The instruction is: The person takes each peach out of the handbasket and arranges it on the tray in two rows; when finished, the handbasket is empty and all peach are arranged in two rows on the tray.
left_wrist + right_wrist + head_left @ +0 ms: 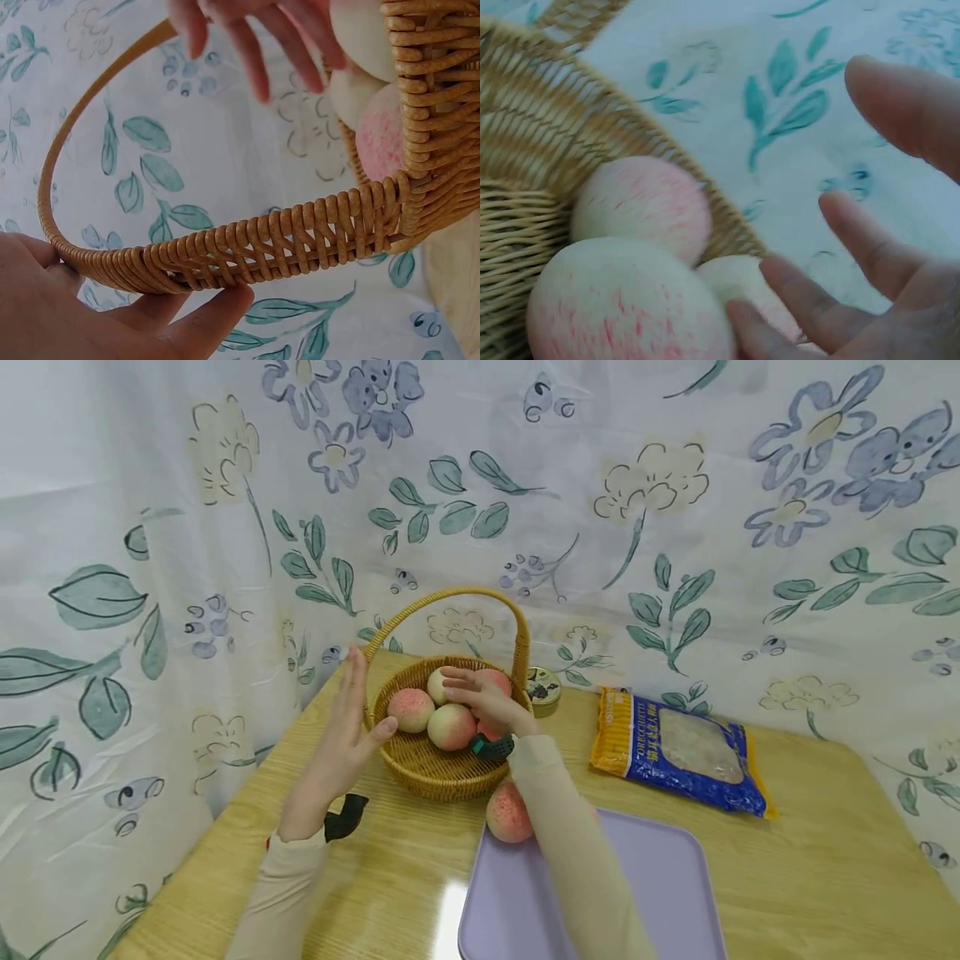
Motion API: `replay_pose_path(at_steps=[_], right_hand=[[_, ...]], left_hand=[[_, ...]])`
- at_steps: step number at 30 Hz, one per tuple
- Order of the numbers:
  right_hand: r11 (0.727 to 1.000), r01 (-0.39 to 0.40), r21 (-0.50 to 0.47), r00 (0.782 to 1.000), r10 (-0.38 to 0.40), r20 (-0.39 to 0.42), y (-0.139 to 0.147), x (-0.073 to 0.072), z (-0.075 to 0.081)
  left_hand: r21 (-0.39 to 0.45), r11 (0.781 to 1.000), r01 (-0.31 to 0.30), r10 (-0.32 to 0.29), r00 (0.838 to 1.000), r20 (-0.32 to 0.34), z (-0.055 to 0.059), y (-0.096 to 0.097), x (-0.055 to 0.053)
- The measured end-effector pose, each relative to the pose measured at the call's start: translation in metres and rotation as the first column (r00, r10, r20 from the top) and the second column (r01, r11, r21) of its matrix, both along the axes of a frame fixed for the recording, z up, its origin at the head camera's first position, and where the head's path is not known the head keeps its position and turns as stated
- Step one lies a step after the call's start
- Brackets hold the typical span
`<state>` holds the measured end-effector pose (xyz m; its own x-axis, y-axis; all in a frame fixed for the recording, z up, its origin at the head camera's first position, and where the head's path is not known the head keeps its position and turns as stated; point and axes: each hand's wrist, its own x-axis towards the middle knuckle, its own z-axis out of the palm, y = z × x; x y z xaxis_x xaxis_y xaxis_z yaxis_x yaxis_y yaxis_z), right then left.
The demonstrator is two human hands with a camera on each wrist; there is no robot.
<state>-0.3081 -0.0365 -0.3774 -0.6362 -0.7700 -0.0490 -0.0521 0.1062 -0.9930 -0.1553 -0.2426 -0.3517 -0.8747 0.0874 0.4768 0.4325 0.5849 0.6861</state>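
A wicker basket with a tall arched handle stands near the back of the table, holding several pink-and-cream peaches. My left hand is upright at the basket's left side; in the left wrist view its straight fingers touch the outside of the handle's base. Above the peaches hovers my right hand, fingers spread and nothing gripped, as the right wrist view also shows. Another peach sits at the tray's back-left corner, partly hidden by my right forearm.
A lilac tray lies at the front, under my right forearm. Right of the basket are a small round tin and a blue-and-yellow pasta bag. Floral curtain hangs behind and left of the wooden table.
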Motion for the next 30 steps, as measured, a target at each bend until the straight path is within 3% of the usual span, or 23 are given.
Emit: replay_pose_path(at_steps=[4,7,12,19,25,30], right_hand=[[0.991,0.003,0.13,0.998,0.005,-0.058,-0.011,0.006,-0.008],[0.965,-0.023,0.26,0.99,0.059,-0.131,-0.017,0.01,-0.014],[0.906,-0.056,0.42,0.938,0.192,-0.289,-0.022,0.015,-0.02],[0.878,-0.111,0.466,0.936,0.25,-0.247,-0.025,0.02,-0.019],[0.838,-0.161,0.521,0.917,0.322,-0.235,-0.034,0.026,-0.009],[0.844,-0.166,0.51,0.917,0.323,-0.237,-0.046,0.03,-0.007]], left_hand=[[0.007,1.0,-0.002,0.002,1.0,-0.011,0.002,0.0,0.0],[0.01,1.0,-0.003,0.003,1.0,-0.012,0.002,-0.001,0.0],[0.015,1.0,-0.002,0.002,1.0,0.0,0.0,-0.002,-0.001],[-0.014,1.0,-0.01,0.01,1.0,-0.008,-0.001,0.0,-0.001],[-0.022,1.0,-0.014,0.014,1.0,-0.009,0.001,0.0,0.001],[-0.02,1.0,-0.007,0.007,1.0,-0.013,0.001,0.003,-0.001]])
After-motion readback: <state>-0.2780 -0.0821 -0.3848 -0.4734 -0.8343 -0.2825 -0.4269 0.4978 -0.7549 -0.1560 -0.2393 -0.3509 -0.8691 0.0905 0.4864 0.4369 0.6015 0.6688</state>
